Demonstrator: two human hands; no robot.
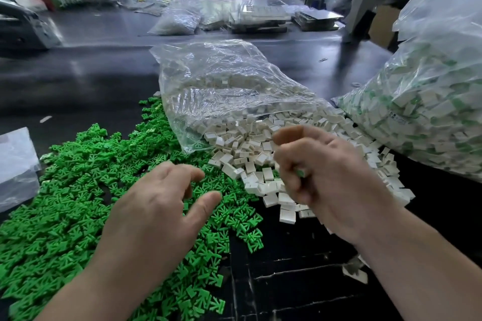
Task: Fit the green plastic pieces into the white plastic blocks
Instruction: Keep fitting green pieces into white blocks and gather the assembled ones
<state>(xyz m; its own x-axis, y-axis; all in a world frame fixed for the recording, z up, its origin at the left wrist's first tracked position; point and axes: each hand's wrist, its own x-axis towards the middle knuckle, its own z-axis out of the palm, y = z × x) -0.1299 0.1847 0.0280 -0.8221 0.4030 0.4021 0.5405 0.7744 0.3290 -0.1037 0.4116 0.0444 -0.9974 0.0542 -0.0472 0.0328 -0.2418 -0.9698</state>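
Note:
A wide heap of green plastic pieces (65,206) covers the dark table on the left and centre. White plastic blocks (250,148) spill out of an open clear bag (221,86) in the middle. My left hand (156,211) hovers over the green heap with fingers spread and relaxed, holding nothing. My right hand (323,172) is raised above the white blocks with its fingers curled round a small piece (300,172) that shows green and white between them; most of it is hidden.
A large clear bag (430,101) full of white blocks with green inside stands at the right. A folded clear bag (15,164) lies at the left edge. More bags (177,21) and trays sit at the far side of the table (91,73).

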